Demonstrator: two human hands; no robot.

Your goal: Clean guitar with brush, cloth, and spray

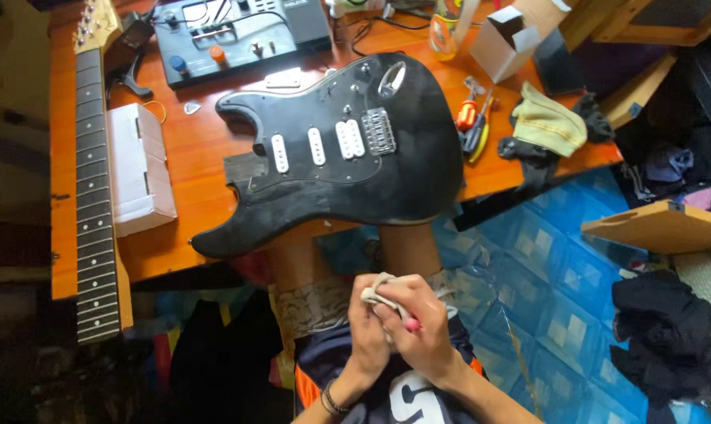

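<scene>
Both my hands are together over my lap, below the table edge. My left hand (365, 330) holds a crumpled white cloth (377, 290). My right hand (420, 330) closes on a small pink-tipped object (412, 323) and presses it into the cloth; what the object is cannot be told. Above them a black electric guitar body (347, 153) without a neck lies flat on the orange table (190, 161), with white pickups and a metal bridge, its lower edge hanging over the table's front.
A detached guitar neck (95, 196) lies along the table's left edge beside a white box (139, 169). A black pedal unit (237, 35), an open cardboard box (512, 35), screwdrivers (473, 122), a yellow-green cloth (548, 122) and dark rags sit at the back and right. Blue floor mat, clothes at the right.
</scene>
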